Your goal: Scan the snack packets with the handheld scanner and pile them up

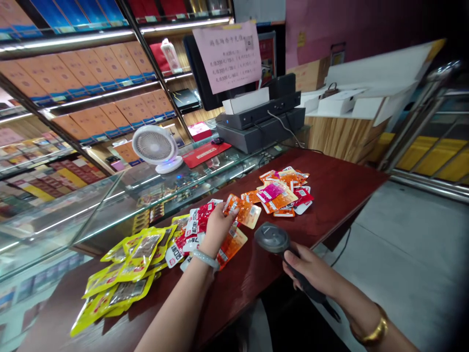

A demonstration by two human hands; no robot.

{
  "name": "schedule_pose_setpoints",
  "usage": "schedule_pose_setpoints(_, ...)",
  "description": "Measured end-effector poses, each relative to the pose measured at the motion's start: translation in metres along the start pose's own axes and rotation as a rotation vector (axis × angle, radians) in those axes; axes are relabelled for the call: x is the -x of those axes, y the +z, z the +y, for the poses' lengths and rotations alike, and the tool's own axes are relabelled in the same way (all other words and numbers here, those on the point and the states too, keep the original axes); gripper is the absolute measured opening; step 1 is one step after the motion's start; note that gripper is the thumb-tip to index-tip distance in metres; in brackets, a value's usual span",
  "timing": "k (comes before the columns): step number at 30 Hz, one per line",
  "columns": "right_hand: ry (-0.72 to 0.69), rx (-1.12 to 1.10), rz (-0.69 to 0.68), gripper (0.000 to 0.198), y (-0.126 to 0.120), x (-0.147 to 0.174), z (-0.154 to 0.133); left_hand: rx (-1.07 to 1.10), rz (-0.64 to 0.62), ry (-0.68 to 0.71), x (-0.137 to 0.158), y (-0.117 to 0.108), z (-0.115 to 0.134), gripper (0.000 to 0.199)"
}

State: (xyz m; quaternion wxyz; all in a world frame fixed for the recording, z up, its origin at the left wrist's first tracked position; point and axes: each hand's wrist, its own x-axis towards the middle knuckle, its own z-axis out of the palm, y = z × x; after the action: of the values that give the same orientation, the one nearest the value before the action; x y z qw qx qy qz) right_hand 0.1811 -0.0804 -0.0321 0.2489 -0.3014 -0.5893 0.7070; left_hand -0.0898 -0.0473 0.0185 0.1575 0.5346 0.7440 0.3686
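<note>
My left hand [220,227], with a pale bangle at the wrist, pinches an orange snack packet [242,210] just above the dark red table. Beneath and beside this hand lie red-and-white snack packets [200,220] and another orange packet [232,247]. In my right hand [308,269] is a black handheld barcode scanner [273,238], its head tilted toward the packets. Farther back rests a loose pile of orange, pink and red packets [280,193]. Yellow snack bags [124,269] are heaped left of my left arm.
Behind the table [344,181] runs a glass display counter [110,210] with a white fan [156,146] on it. A monitor bearing a pink notice [229,56] stands by a dark cash drawer [256,132]. Boxed goods [73,73] fill the shelves; metal railings [414,122] stand at right.
</note>
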Motion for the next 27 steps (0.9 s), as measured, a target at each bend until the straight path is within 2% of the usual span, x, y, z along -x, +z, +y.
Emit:
schedule_pose_setpoints(3,-0.015,0.001,0.014,0.056,0.0,-0.004,0.004,0.252,-0.023,-0.056,-0.031,0.03,0.026,0.033)
schedule_pose_setpoints(6,-0.014,-0.002,0.029,0.056,0.001,-0.005,0.004,0.534,-0.128,-0.068,-0.056,0.058,0.051,0.032)
schedule_pose_setpoints(8,-0.01,-0.005,0.029,0.056,0.001,-0.002,0.001,0.562,-0.179,-0.029,-0.066,0.064,0.059,0.043)
schedule_pose_setpoints(11,-0.004,-0.005,0.028,0.056,0.001,0.003,-0.006,0.264,-0.167,0.06,-0.063,0.042,0.052,0.06)
schedule_pose_setpoints(14,0.01,0.003,0.025,0.054,0.002,0.005,-0.01,-0.264,-0.159,0.188,-0.04,-0.001,0.036,0.041)
schedule_pose_setpoints(16,0.013,0.004,0.001,0.051,0.003,0.003,-0.01,-0.603,-0.206,0.207,-0.018,-0.027,0.026,0.029)
schedule_pose_setpoints(18,0.008,0.007,-0.03,0.048,0.007,0.0,-0.008,-0.827,-0.269,0.192,0.004,-0.042,0.018,0.03)
schedule_pose_setpoints(20,0.005,0.025,-0.054,0.045,0.012,-0.002,-0.006,-0.93,-0.3,0.189,0.02,-0.045,0.012,0.038)
schedule_pose_setpoints(23,0.009,0.061,-0.067,0.045,0.018,-0.003,-0.006,-0.961,-0.292,0.224,0.032,-0.04,0.005,0.051)
schedule_pose_setpoints(27,0.009,0.096,-0.061,0.048,0.023,-0.002,-0.011,-0.917,-0.297,0.279,0.038,-0.035,-0.002,0.043)
